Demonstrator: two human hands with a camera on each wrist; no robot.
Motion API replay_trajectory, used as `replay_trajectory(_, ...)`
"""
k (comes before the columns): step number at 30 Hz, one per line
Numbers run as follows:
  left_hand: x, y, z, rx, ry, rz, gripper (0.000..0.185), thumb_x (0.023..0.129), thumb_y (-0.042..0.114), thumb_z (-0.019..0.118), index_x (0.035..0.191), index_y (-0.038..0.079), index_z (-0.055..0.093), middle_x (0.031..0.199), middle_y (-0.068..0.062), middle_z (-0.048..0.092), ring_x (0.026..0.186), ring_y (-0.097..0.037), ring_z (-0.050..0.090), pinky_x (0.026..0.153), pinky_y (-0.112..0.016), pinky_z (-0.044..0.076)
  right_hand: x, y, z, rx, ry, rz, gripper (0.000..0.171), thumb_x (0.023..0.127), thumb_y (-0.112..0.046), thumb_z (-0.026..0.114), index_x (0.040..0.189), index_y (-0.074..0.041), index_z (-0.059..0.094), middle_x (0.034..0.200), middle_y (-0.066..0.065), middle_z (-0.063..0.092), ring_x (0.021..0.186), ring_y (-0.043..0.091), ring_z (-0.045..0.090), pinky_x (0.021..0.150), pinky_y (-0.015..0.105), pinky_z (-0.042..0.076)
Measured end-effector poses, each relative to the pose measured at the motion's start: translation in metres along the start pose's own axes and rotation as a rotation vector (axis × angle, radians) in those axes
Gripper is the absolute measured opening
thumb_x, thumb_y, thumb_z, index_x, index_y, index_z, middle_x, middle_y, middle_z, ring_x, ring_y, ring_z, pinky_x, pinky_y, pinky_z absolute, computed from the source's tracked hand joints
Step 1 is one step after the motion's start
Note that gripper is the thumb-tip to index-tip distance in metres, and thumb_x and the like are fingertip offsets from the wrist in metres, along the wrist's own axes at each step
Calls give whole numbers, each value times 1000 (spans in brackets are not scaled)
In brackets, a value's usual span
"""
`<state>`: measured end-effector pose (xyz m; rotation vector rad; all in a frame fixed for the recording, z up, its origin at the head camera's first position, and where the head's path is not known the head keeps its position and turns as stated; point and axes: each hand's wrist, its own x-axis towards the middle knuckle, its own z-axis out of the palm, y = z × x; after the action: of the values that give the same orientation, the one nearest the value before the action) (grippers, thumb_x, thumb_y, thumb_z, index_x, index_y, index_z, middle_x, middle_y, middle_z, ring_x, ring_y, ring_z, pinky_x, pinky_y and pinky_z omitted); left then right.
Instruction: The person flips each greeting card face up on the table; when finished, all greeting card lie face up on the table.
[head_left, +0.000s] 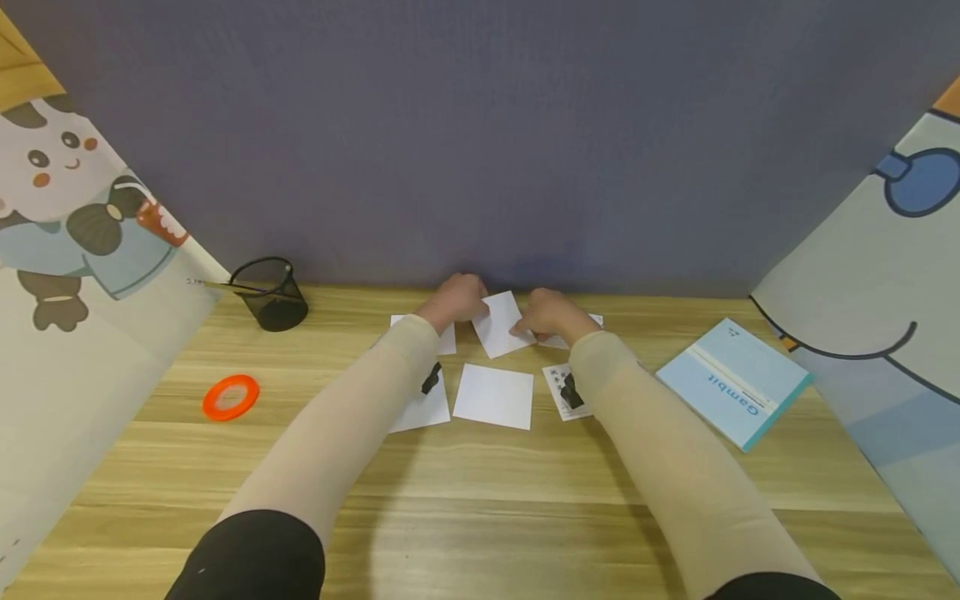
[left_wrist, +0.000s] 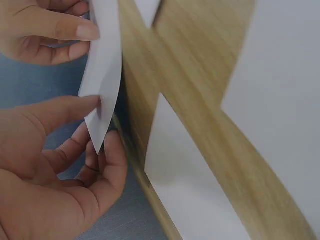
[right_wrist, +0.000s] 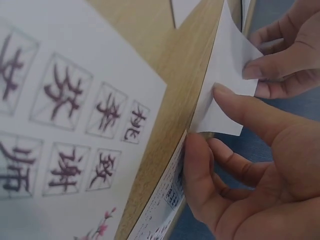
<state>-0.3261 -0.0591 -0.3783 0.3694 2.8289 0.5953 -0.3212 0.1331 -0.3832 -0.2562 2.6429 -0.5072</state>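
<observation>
A white paper card (head_left: 501,323) is held between both hands near the back edge of the table, raised at a tilt. My left hand (head_left: 459,298) pinches its left side; in the left wrist view the thumb (left_wrist: 82,106) lies on its face and the fingers curl behind. On the opposite side my right hand (head_left: 553,315) pinches it between thumb (right_wrist: 232,102) and fingers. The card's upward face is blank. Close to the right hand, a card printed with boxed Chinese characters (right_wrist: 67,92) and pink blossoms lies on the table.
Around the hands lie more cards: a blank one (head_left: 493,397) in front, others at left (head_left: 420,410) and right (head_left: 557,379). A black mesh pen cup (head_left: 279,310) with a pencil and an orange tape roll (head_left: 231,397) are at left. At right lies a light-blue Gambit pack (head_left: 733,383).
</observation>
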Motion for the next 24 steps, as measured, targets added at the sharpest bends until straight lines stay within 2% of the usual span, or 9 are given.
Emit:
replay_trajectory(3, 0, -1, -2, -13, -3, 8, 30, 99, 13, 66, 126, 2, 71, 133, -13, 72, 121, -29, 65, 110, -42, 54, -1, 0, 0, 41, -4, -8, 53, 96, -30, 78, 60, -17, 42, 51, -5, 46, 53, 11, 50, 62, 24, 49)
replay_trajectory(6, 0, -3, -2, -68, -23, -3, 33, 99, 10, 62, 130, 3, 67, 135, -13, 69, 118, -27, 64, 107, -40, 54, -1, 0, 1, 81, 0, 1, 51, 96, -26, 80, 65, -17, 40, 52, -6, 45, 54, 11, 50, 65, 27, 52)
replay_trajectory(11, -1, -8, -2, -240, -65, -35, 37, 97, 3, 58, 134, 3, 63, 134, -14, 66, 102, -22, 60, 85, -30, 57, -3, -3, 1, 87, 23, 7, 35, 95, -24, 81, 83, -12, 50, 63, -3, 51, 63, 14, 60, 70, 30, 58)
replay_trajectory(13, -2, -10, -3, -312, -82, -45, 37, 98, 1, 58, 134, 3, 62, 134, -15, 64, 96, -21, 60, 81, -28, 58, -5, -4, 2, 64, 40, -2, 31, 94, -24, 80, 91, -10, 53, 67, -1, 54, 66, 15, 64, 69, 29, 58)
replay_trajectory(16, -3, -11, -3, -400, -105, -62, 36, 99, 0, 59, 135, 2, 61, 136, -17, 61, 91, -20, 60, 84, -30, 62, -6, -7, 3, 4, 67, -22, 28, 94, -24, 79, 91, -9, 55, 65, -1, 56, 63, 16, 62, 64, 26, 53)
replay_trajectory(20, -2, -13, -4, -463, -127, -86, 34, 100, -1, 61, 134, 3, 60, 141, -19, 58, 92, -22, 61, 93, -36, 64, -5, -11, 4, -44, 88, -23, 26, 92, -22, 77, 82, -11, 55, 59, -2, 55, 59, 15, 57, 60, 25, 46)
replay_trajectory(22, -2, -14, -4, -477, -132, -95, 34, 100, -1, 61, 134, 3, 60, 142, -20, 57, 92, -21, 61, 93, -35, 64, -6, -11, 4, -21, 87, -18, 24, 91, -21, 76, 85, -9, 56, 64, 0, 58, 61, 15, 57, 60, 25, 46)
replay_trajectory(24, -1, -15, -4, -492, -134, -97, 35, 100, -1, 62, 134, 3, 60, 141, -20, 58, 90, -20, 62, 89, -32, 64, -6, -11, 4, 16, 81, -19, 22, 91, -19, 75, 95, -5, 60, 74, 3, 62, 65, 17, 60, 61, 25, 48)
